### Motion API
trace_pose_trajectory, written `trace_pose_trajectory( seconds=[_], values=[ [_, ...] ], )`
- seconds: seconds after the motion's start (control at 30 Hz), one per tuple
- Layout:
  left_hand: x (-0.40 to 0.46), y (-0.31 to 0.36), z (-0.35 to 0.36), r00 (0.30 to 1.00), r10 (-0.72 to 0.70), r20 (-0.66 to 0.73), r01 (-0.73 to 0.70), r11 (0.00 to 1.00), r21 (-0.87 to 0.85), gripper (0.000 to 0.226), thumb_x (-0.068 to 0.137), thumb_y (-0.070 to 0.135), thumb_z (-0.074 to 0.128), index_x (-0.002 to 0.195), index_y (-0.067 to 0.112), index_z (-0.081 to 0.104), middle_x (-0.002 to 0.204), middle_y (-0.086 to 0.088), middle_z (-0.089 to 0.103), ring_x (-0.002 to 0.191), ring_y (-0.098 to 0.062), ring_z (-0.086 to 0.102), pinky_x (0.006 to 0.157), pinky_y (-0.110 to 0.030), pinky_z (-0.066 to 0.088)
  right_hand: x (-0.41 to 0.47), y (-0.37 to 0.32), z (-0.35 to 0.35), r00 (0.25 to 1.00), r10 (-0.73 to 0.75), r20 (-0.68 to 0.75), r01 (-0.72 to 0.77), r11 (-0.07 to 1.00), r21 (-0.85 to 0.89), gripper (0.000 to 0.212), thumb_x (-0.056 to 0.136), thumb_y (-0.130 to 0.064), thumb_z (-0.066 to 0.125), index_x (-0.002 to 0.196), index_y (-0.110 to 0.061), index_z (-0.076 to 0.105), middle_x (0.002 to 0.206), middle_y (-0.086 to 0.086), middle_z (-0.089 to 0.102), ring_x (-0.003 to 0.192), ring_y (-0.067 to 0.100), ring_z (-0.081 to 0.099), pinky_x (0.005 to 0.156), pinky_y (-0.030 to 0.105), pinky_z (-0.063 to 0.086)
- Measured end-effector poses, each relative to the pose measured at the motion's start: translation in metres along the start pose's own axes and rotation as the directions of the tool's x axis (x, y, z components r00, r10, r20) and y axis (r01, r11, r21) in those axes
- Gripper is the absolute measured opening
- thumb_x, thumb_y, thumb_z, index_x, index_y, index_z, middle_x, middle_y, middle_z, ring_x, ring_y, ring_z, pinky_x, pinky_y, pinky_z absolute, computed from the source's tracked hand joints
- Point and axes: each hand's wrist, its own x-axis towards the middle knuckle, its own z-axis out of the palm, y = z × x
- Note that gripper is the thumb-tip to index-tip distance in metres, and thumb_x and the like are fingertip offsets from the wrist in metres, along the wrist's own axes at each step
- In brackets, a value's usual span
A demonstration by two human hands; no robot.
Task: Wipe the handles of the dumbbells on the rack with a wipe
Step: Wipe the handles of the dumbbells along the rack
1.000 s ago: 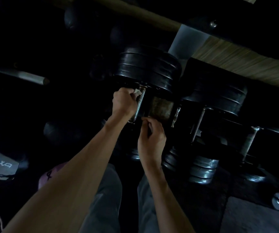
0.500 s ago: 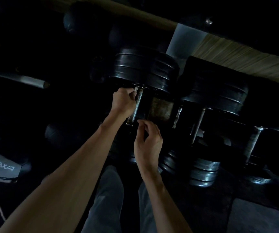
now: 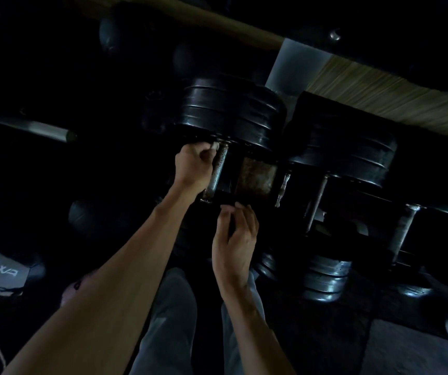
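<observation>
Head cam: wipe point(image 3: 214, 145) pinched by L hand point(image 3: 194, 165) against steel handle point(image 3: 218, 171); R hand point(image 3: 235, 239) loose, nothing held. Dumbbell judged heavy, rigid; handle best gripped mid-bar.

Dark rack point(image 3: 255, 173), with a rusty brown plate at its middle. Resting side by side across it, black-plated dumbbells point(image 3: 231, 115), metal handles point(image 3: 218, 170) spanning the gap. Beneath, dim floor point(image 3: 412, 350), bearing a grey mat.

Rough, rust-speckled metal handle point(image 3: 218, 170); glossy black plates point(image 3: 231, 115).
</observation>
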Motion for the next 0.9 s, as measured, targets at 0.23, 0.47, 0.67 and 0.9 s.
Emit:
trace_pose_trajectory(
  seconds=[0.23, 0.47, 0.67, 0.9],
  values=[
    [0.004, 0.007, 0.001, 1.000, 0.003, -0.027, -0.001, 0.997, 0.071, 0.006, 0.100, 0.013, 0.053, 0.097, 0.011, 0.058, 0.077, 0.011, 0.054, 0.065, -0.001, 0.052, 0.050, -0.002, 0.040, 0.004, 0.002, 0.000, 0.995, 0.039, 0.088, -0.039, 0.999, 0.004, 0.049, 0.098, -0.043, 0.033, 0.101, -0.014, 0.073, 0.122, 0.006, 0.068, 0.133, 0.022, 0.049, 0.113, 0.050, 0.037],
    [-0.011, 0.001, 0.002, 0.997, 0.059, -0.040, -0.055, 0.993, 0.108, 0.011, 0.101, 0.016, 0.053, 0.103, 0.007, 0.059, 0.080, 0.002, 0.062, 0.060, -0.002, 0.056, 0.048, -0.006, 0.041, 0.004, 0.000, 0.000, 0.998, 0.022, 0.056, -0.023, 1.000, 0.018, 0.042, 0.098, -0.035, 0.037, 0.091, -0.013, 0.072, 0.102, 0.001, 0.071, 0.123, 0.023, 0.055, 0.113, 0.049, 0.038],
    [-0.009, -0.001, 0.005, 0.998, 0.053, -0.045, -0.042, 0.977, 0.210, 0.030, 0.100, 0.017, 0.054, 0.073, 0.007, 0.061, 0.060, 0.004, 0.054, 0.048, -0.005, 0.047, 0.042, -0.011, 0.035, 0.005, 0.000, -0.003, 0.997, 0.004, 0.076, -0.005, 1.000, 0.011, 0.043, 0.098, -0.035, 0.037, 0.090, -0.011, 0.071, 0.094, 0.000, 0.071, 0.114, 0.022, 0.057, 0.111, 0.050, 0.039],
    [-0.003, -0.002, 0.009, 0.995, -0.063, -0.078, 0.073, 0.987, 0.145, 0.030, 0.099, 0.013, 0.052, 0.075, -0.005, 0.059, 0.062, 0.001, 0.051, 0.052, -0.007, 0.043, 0.038, -0.011, 0.031, 0.006, -0.001, -0.003, 0.998, 0.033, 0.059, -0.036, 0.999, 0.036, 0.040, 0.097, -0.035, 0.040, 0.092, -0.012, 0.072, 0.098, 0.001, 0.070, 0.113, 0.021, 0.056, 0.107, 0.049, 0.044]
  ],
)
